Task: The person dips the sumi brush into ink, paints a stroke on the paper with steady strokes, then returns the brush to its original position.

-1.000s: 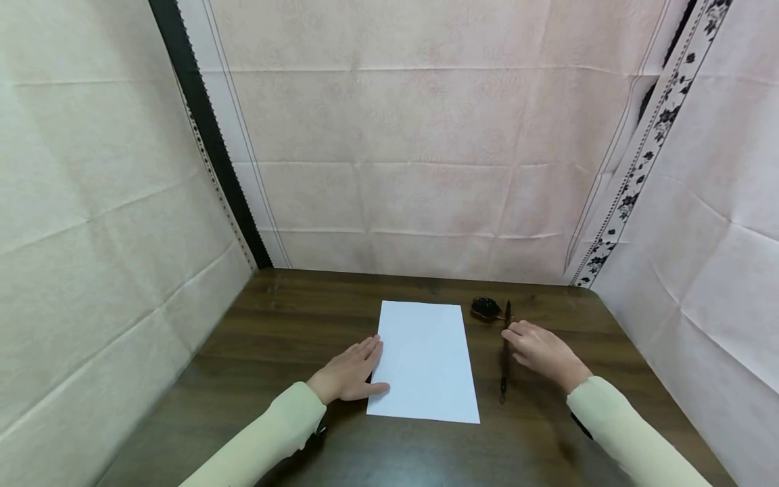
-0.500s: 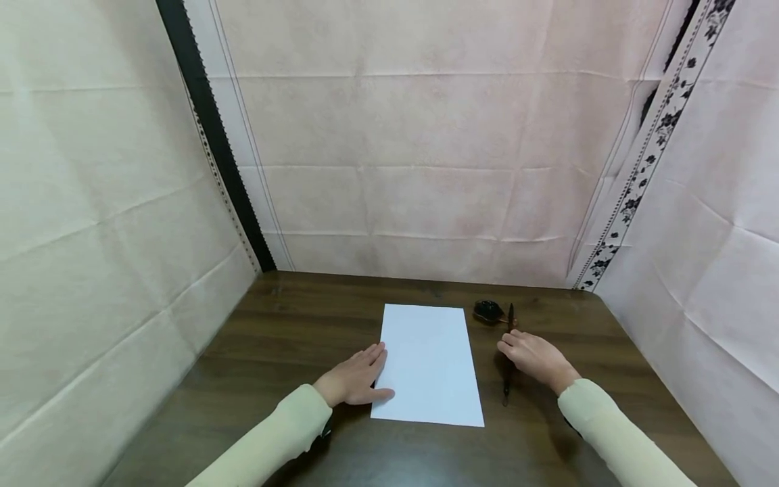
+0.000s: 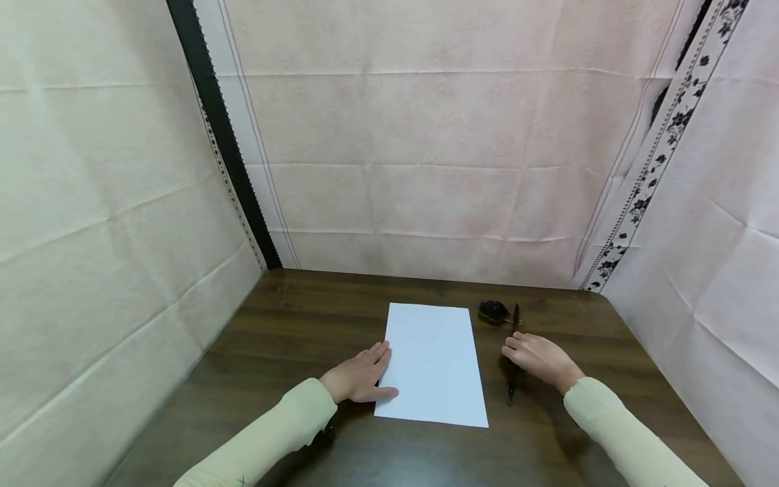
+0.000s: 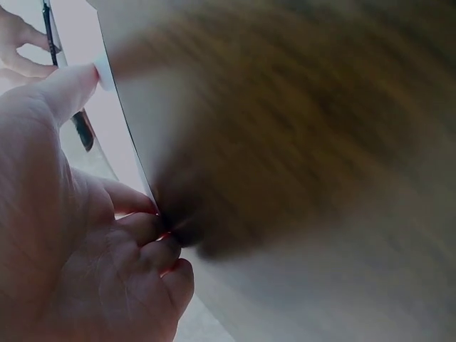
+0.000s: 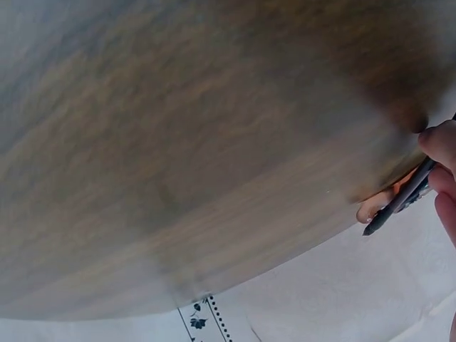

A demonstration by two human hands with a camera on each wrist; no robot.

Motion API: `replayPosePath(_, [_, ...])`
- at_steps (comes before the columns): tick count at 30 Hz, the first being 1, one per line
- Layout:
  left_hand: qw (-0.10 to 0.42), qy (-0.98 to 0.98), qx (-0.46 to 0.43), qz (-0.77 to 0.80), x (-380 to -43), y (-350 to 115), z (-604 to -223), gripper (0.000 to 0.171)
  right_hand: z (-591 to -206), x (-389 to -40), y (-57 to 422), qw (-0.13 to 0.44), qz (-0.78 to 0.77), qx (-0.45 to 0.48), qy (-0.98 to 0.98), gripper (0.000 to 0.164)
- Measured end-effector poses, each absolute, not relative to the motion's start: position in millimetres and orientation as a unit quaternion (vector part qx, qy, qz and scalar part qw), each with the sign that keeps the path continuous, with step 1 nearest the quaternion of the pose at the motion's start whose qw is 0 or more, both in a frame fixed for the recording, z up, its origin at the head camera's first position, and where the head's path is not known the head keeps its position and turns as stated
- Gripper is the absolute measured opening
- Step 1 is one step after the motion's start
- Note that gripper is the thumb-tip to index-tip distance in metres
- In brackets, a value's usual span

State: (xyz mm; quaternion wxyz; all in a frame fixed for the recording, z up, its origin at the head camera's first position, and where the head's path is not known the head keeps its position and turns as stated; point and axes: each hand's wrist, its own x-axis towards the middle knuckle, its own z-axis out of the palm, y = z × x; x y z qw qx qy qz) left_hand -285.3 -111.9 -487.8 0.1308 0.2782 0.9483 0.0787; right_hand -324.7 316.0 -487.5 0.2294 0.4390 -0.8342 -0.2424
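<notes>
A white sheet of paper (image 3: 433,365) lies on the table. Flat on its left edge rests my left hand (image 3: 360,374), fingers straight and thumb spread over the sheet. In the left wrist view the left thumb (image 4: 71,89) touches the paper. To the right of the sheet, my right hand (image 3: 541,358) pinches a dark ink brush (image 3: 512,387) around the middle of its handle. The brush's dark tip points away from me, its looped end towards me. In the right wrist view only part of the brush (image 5: 402,196) and some fingertips show.
Just beyond the right hand sits a small brownish dish (image 3: 494,312) holding something black and shiny, close to the brush tip. The wooden table (image 3: 292,325) is bounded by pale cloth hangings (image 3: 438,135) at the back and both sides.
My right hand has shifted slightly towards me and its fingers have come round the brush. The left hand stays on the paper. The head view has shifted a little.
</notes>
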Motion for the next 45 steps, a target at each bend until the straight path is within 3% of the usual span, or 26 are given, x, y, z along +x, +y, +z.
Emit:
replayPosePath(23, [0.141,0.951,0.271,0.052,-286,-109,-481,0.093,-491,-336,318,0.261,-0.252,0.521,-0.773,0.029])
replayPosePath(36, [0.133,0.952,0.273,0.03,-288,-107,-483,0.093,-477,-338,320,0.3,-0.265,0.554,-0.73,0.021])
replayPosePath(45, [0.136,0.954,0.268,0.023,-287,-107,-479,0.094,-464,-337,315,0.287,-0.199,0.554,-0.756,0.039])
